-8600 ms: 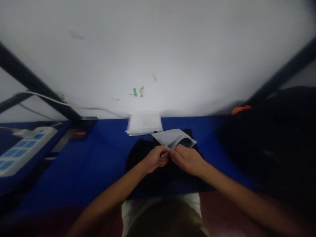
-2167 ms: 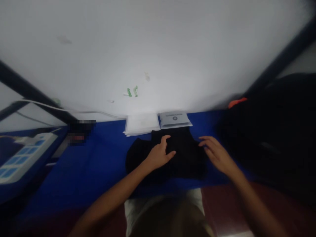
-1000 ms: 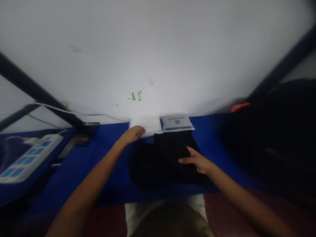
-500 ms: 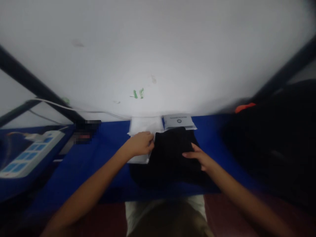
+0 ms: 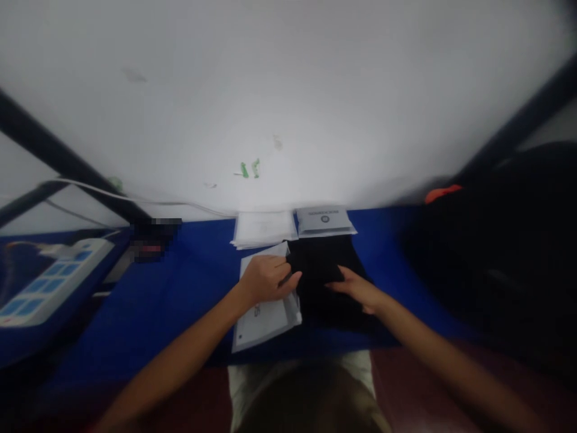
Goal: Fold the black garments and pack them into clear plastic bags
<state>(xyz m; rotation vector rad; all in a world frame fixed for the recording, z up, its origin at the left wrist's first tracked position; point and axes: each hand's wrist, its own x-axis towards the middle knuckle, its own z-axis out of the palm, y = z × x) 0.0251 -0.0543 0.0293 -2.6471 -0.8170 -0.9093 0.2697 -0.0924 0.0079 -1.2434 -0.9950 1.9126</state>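
Observation:
A translucent white plastic bag (image 5: pixel 264 322) with dark lettering lies slanted on the blue surface. My left hand (image 5: pixel 265 278) is closed over its upper part, fingers curled around its edge. Beside it, on the right, is a dark folded cloth (image 5: pixel 322 258) whose outline blends into shadow. My right hand (image 5: pixel 358 290) pinches the right side of this cloth between thumb and fingers. The bag's right edge gapes a little towards the cloth; whether any cloth is inside the bag I cannot tell.
Behind are a stack of white bags (image 5: pixel 264 228) and a filled grey printed package (image 5: pixel 325 221). A white power strip (image 5: pixel 54 281) lies at left, and a cable (image 5: pixel 180 205) runs along the wall. A large black mass (image 5: pixel 505 258) fills the right side of the blue table (image 5: pixel 193 252).
The white bag has come towards me and turned, now lying over the left part of the black cloth's place. My left hand moved slightly nearer; my right hand stays on the cloth.

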